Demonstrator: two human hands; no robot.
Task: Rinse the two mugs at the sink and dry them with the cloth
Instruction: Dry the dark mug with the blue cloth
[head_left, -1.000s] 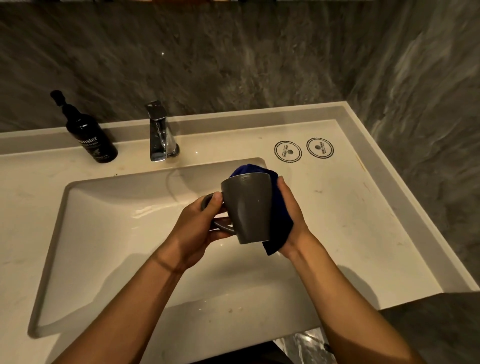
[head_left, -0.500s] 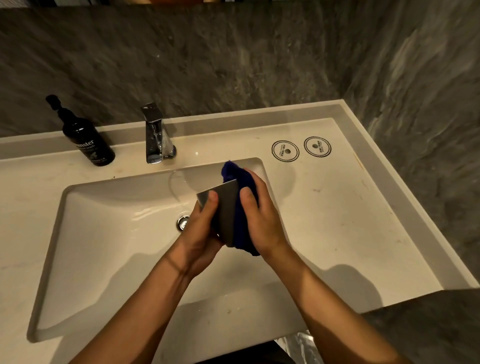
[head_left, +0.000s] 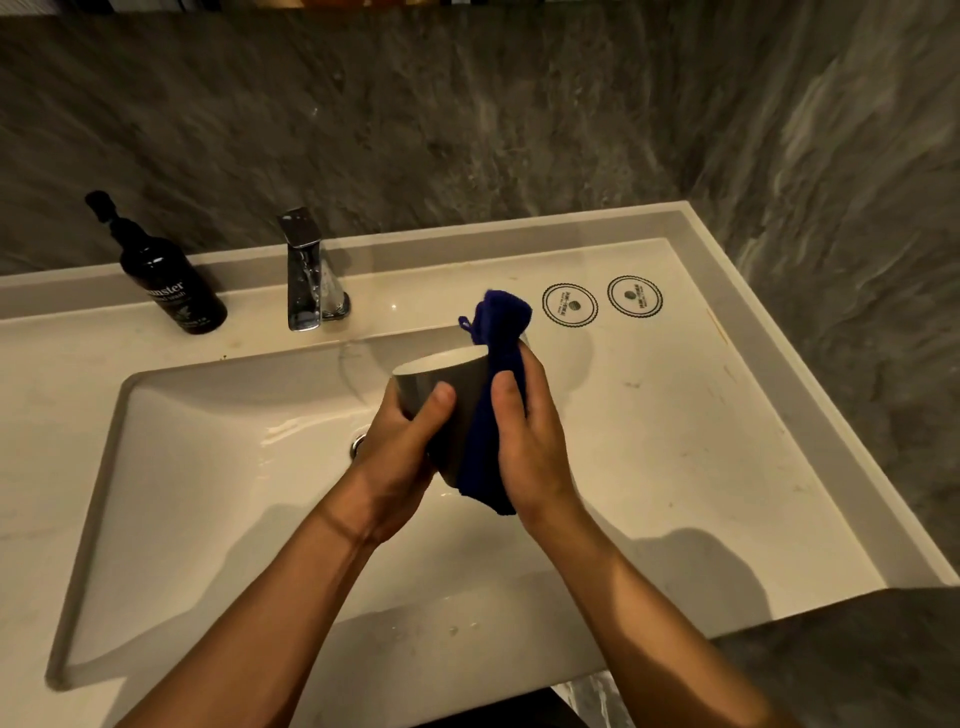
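A person held a grey mug (head_left: 447, 384) above the sink (head_left: 218, 467), over the basin's right half and just right of the drain (head_left: 358, 446). The left hand (head_left: 400, 441) was closed around the mug's left side, thumb pressed flat on the outer wall, with the white inside of the mug tipped away toward the tap (head_left: 306, 270). The right hand (head_left: 530, 436) was closed on a dark blue cloth (head_left: 493, 364), pressing it against the mug's right side; the cloth's bunched top stood above the rim and its lower edge hung below the mug's base. Only 1 mug was in view. The mug's handle could not be seen. Behind the sink, on the pale worktop (head_left: 675, 441), the chrome tap stood at the basin's back edge, a black pump bottle (head_left: 166, 280) stood left of the tap, and 2 round printed coasters (head_left: 602, 300) lay right of it, near the back wall of grey stone.
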